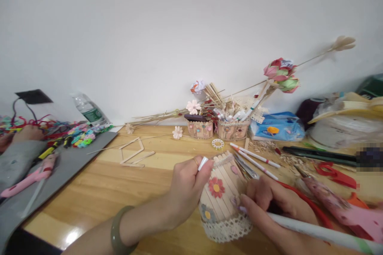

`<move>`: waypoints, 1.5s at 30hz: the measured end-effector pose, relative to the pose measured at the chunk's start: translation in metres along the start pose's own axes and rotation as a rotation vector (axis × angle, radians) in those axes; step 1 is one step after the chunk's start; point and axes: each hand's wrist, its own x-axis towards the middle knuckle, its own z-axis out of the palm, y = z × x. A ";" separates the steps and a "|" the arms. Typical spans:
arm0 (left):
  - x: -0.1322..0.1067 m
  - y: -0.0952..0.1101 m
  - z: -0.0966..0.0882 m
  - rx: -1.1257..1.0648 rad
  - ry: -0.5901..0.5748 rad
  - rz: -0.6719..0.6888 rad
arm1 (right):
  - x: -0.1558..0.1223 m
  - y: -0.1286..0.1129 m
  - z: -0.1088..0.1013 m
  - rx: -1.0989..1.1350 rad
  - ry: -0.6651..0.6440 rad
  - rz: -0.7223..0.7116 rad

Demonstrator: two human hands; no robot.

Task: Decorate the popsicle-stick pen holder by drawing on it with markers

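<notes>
My left hand (184, 191) is closed on a tilted craft-stick cup (230, 183) with lace trim (226, 231) around the end nearest me. A small white marker cap (202, 163) shows between its thumb and finger. On the cup's side are a red flower (216, 187) and a grey-blue flower (207, 213). In my right hand (271, 201) is a white marker (317, 229), its purple tip at a small purple flower on the cup's right side. Fingers hide part of that flower.
Decorated stick pots (200, 129) with flowers and pens stand by the wall. White markers (254, 162), scissors (245, 166) and a pink glue gun (338, 207) lie right. A stick frame (131, 150) lies left. A co-worker's hand (28, 133) is at far left, near another glue gun (32, 179).
</notes>
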 end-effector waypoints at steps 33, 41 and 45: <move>0.001 0.002 -0.002 0.024 -0.014 -0.023 | 0.004 -0.006 -0.007 -0.060 -0.045 -0.136; 0.001 0.002 -0.001 0.014 -0.010 -0.024 | 0.005 -0.003 -0.006 -0.009 -0.047 -0.074; 0.000 0.001 -0.001 0.013 -0.008 -0.022 | 0.005 -0.005 -0.005 -0.003 -0.028 -0.032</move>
